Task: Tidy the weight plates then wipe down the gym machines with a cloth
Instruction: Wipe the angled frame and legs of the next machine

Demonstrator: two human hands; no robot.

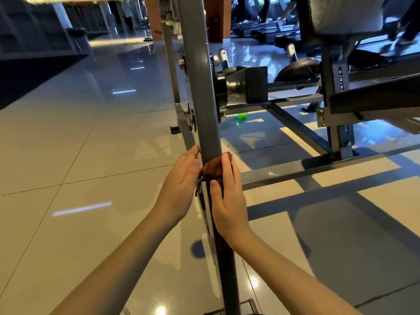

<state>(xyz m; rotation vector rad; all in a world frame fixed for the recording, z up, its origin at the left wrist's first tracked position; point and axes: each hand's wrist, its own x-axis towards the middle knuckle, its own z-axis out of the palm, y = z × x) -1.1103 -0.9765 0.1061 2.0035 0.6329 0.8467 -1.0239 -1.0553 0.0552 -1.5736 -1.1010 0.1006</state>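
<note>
A grey upright post (204, 98) of the gym machine runs down the middle of the view, and everything here is placed from it. A brown cloth (213, 170) is wrapped across the post's front face low down, with a loose tail hanging off the post's left edge. The right hand (227, 196) holds the cloth against the post: its thumb lies on the front face just below the bunched fabric, and its fingers reach up and round the post's right side, over the cloth. The left hand (179, 180) sits just left of the post with fingers straight and close together, palm turned toward the metal and fingertips at the post's left edge. The cloth's tail hangs between this palm and the post, though whether the palm actually touches it is hard to tell. Higher up and to the right of the post, a black pivot hub (221, 87) joins it to a dark horizontal frame. Beyond that, further right, a dark weight plate (297, 69) sits by a second upright marked with numbers (340, 80). A small green object (241, 116) stands on the glossy tiled floor (91, 155) just right of the post, under the frame
</note>
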